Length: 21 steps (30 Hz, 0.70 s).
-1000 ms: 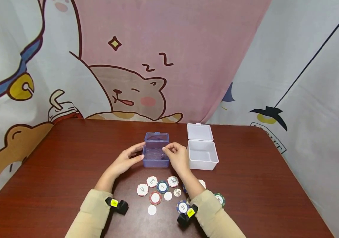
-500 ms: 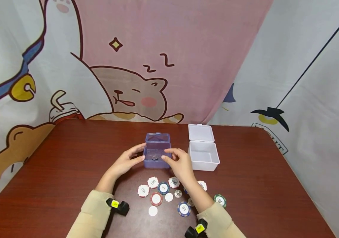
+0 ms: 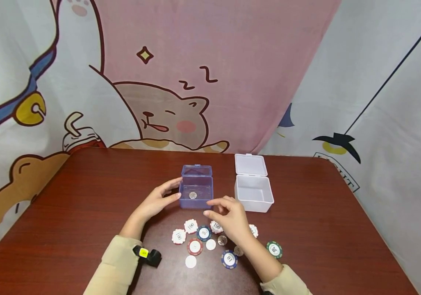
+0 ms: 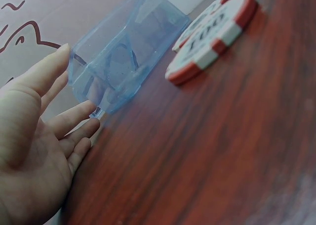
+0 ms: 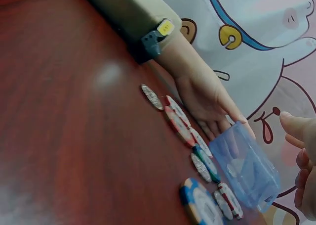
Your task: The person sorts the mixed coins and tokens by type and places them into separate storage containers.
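Note:
My left hand (image 3: 160,196) touches the left end of a clear blue plastic box (image 3: 196,203) with thumb and fingertips; its fingers are fairly straight. The box's lid (image 3: 197,170) is raised at the back. One silver coin (image 3: 193,195) lies inside. My right hand (image 3: 234,217) hovers at the box's front right corner, thumb and index finger apart, with nothing between them. Below it lie poker chips, among them a white 100 chip (image 3: 191,226), a dark blue 50 chip (image 3: 203,233) and a red chip (image 3: 194,246). A silver coin (image 3: 222,240) lies near the right wrist.
A white plastic box (image 3: 253,205) with raised lid stands right of the blue one. A blue 10 chip (image 3: 229,259), a green chip (image 3: 274,249) and a white-looking coin (image 3: 190,262) lie nearer the front of the brown table (image 3: 324,229). A cartoon curtain (image 3: 262,73) hangs behind.
A coin has come to lie inside the blue box, let go by my right hand, which has drawn back toward the front right. My left hand stays at the box.

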Each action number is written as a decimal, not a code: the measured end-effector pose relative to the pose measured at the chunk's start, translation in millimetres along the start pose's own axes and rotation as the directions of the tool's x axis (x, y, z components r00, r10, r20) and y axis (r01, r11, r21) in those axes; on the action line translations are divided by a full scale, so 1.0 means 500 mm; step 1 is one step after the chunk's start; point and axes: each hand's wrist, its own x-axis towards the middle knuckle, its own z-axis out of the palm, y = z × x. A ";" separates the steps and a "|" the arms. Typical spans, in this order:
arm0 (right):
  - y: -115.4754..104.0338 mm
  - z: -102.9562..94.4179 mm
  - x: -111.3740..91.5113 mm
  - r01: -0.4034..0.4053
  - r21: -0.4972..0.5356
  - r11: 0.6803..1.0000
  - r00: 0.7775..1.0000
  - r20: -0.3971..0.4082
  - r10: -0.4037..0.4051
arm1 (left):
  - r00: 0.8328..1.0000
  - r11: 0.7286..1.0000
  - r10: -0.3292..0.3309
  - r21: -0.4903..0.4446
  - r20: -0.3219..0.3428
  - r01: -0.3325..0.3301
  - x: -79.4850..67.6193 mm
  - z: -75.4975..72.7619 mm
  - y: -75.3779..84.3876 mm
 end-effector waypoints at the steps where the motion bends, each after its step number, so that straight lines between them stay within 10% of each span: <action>1: 0.000 -0.001 -0.005 0.002 -0.008 1.000 1.000 0.009 -0.001 | 1.000 1.000 0.002 0.001 0.001 -0.002 0.000 0.000 -0.001; 21: 0.030 -0.023 -0.080 0.082 -0.144 0.986 0.986 0.158 -0.059 | 1.000 1.000 0.003 0.003 -0.007 -0.003 -0.001 0.000 0.000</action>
